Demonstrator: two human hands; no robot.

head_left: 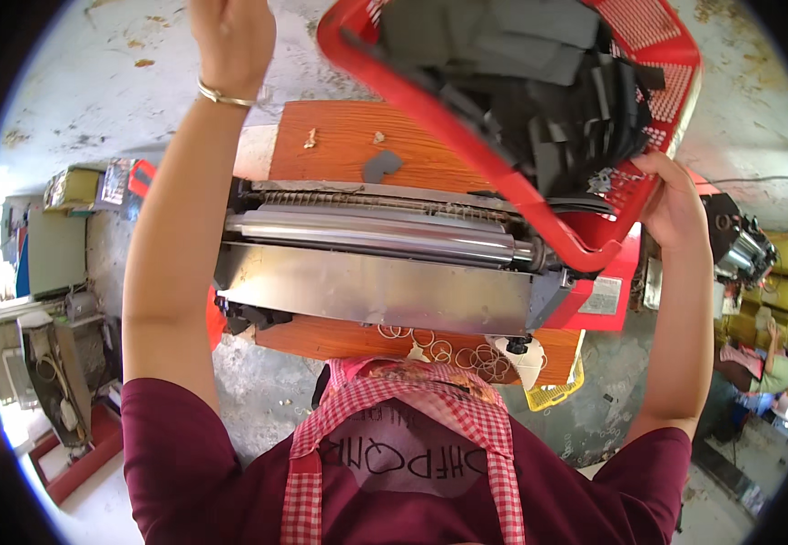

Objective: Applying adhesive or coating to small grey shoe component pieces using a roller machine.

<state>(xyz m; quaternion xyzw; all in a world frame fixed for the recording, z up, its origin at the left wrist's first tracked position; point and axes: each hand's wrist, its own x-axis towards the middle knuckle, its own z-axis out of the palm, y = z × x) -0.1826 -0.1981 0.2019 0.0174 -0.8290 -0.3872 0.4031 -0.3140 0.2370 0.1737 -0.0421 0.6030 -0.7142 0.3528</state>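
A red plastic basket (432, 102) is at the upper right, tilted, its near corner overlapping the right end of a roller machine. Dark grey and black flat pieces (539, 100) fill much of it. At that near corner my right hand (677, 207) is closed on the rim. My left hand (235, 45) reaches to the top edge, away from the basket; its fingers are blurred and cut off, so their state does not show. Below both hands lies the machine's shiny metal roller (376, 234), with a plain metal plate (385, 289) on its near side.
The machine stands on a wooden table (321, 136), where a small grey scrap (381, 167) lies behind it. White rings (485, 361) lie near the front edge, above a yellow basket (557, 392). Another person (771, 368) is at the far right, by yellow stacks (786, 282).
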